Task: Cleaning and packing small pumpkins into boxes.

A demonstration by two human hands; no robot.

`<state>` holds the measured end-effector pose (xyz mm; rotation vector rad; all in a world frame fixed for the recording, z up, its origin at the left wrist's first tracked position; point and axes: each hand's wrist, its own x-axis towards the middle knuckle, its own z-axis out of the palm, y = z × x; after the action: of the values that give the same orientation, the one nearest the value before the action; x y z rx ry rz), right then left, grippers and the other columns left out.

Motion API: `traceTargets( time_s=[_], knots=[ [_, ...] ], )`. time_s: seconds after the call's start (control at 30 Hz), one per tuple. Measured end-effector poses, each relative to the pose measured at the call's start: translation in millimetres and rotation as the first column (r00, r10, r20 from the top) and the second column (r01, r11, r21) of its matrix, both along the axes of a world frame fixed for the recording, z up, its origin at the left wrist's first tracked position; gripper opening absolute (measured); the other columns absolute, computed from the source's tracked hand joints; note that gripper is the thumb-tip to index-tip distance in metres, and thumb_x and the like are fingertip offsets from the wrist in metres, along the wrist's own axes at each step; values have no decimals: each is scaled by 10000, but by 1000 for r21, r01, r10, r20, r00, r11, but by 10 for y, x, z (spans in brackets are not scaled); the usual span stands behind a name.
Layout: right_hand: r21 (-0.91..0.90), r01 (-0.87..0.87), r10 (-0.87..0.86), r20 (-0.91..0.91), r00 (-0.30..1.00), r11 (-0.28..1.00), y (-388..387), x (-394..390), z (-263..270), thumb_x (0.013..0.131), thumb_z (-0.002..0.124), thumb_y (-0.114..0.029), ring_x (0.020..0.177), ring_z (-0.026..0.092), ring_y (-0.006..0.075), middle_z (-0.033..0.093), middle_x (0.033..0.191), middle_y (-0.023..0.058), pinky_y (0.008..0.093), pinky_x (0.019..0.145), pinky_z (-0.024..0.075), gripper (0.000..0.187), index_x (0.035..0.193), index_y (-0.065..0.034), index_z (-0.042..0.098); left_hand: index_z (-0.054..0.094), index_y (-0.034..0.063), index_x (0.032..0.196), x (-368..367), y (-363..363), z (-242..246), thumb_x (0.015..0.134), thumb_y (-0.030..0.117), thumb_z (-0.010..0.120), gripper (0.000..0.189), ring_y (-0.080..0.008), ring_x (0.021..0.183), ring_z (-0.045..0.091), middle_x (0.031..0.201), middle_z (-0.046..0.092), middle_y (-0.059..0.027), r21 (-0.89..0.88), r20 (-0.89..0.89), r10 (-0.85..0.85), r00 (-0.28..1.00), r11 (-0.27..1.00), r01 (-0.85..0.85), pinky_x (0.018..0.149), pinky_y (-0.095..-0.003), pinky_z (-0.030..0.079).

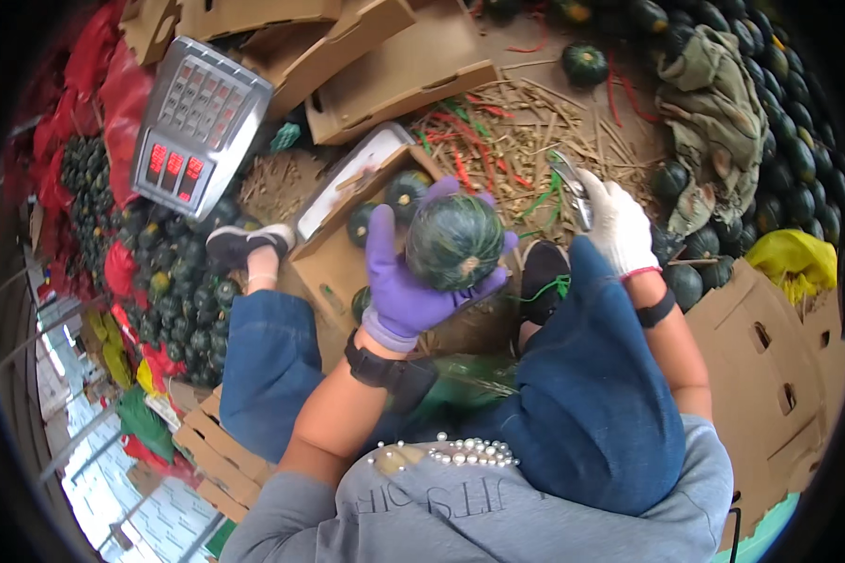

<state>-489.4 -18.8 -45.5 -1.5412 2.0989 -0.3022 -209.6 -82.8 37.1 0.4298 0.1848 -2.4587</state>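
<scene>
My left hand (pixel 403 299), in a purple glove, holds a round dark-green squash (pixel 456 243) from below, its pale stem scar towards me. Beneath it stands an open cardboard box (pixel 327 285) with several green squashes (pixel 406 193) inside; my hand hides part of it. My right hand (pixel 620 229) wears a white knitted glove with a red cuff edge. It grips metal hand pruners (pixel 574 186), which point up and away from me beside my right knee. The pruners stand apart from the held squash.
A digital scale's display head (pixel 201 127) rises at upper left, and its white platform (pixel 352 179) lies behind the box. Cardboard boxes (pixel 401 70) lie ahead. Squash heaps flank me on the left (pixel 197 302) and right (pixel 796 155). Cut stems (pixel 535 127) litter the floor.
</scene>
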Motion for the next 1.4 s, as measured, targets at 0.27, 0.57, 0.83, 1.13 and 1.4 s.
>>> traceTargets(
  time_s=[0.27, 0.57, 0.83, 1.13, 1.4],
  knots=[
    [167, -104, 135, -191, 972, 980, 352, -203, -69, 851, 727, -363, 1024, 672, 379, 667, 1068, 161, 483, 928, 512, 677, 1485, -213, 542, 403, 150, 1577, 1030, 83, -251, 1015, 553, 602, 720, -442, 1363, 521, 1585, 424, -170, -260, 780, 219, 586, 965, -15, 1063, -534, 523],
    [131, -541, 555, -130, 821, 831, -88, 502, 655, 965, 572, -173, 1022, 648, 368, 652, 1074, 144, 469, 874, 514, 556, 1504, -305, 530, 400, 143, 1586, 1520, 308, -911, 898, 366, 761, 808, -403, 1393, 415, 1505, 419, -234, -105, 344, 799, -493, 555, 825, 1182, -517, 336],
    [249, -750, 781, -340, 524, 613, -221, 836, 821, 935, 589, -263, 1077, 626, 327, 661, 1090, 137, 458, 913, 455, 591, 1522, -244, 520, 654, 146, 1355, 478, 463, -692, 854, 353, 802, 562, -344, 1228, 563, 1293, 610, -109, -190, 506, 863, 12, 98, 977, 1056, -485, 442],
    [46, -757, 718, -360, 596, 652, -202, 1007, 776, 925, 594, -279, 1003, 665, 337, 664, 1034, 148, 480, 831, 491, 488, 1404, -188, 564, 712, 162, 1268, 525, 466, -882, 828, 285, 824, 470, -333, 1128, 618, 1205, 618, -116, -335, 568, 823, 12, 218, 917, 960, -441, 517],
    [156, -624, 642, -113, 759, 766, -411, 893, 868, 896, 644, -255, 844, 697, 403, 667, 919, 180, 518, 721, 549, 516, 1402, -217, 549, 716, 121, 1242, 652, 379, -716, 821, 236, 804, 445, -341, 1003, 679, 1101, 665, -127, -433, 609, 791, -55, 390, 812, 905, -415, 558]
  ],
)
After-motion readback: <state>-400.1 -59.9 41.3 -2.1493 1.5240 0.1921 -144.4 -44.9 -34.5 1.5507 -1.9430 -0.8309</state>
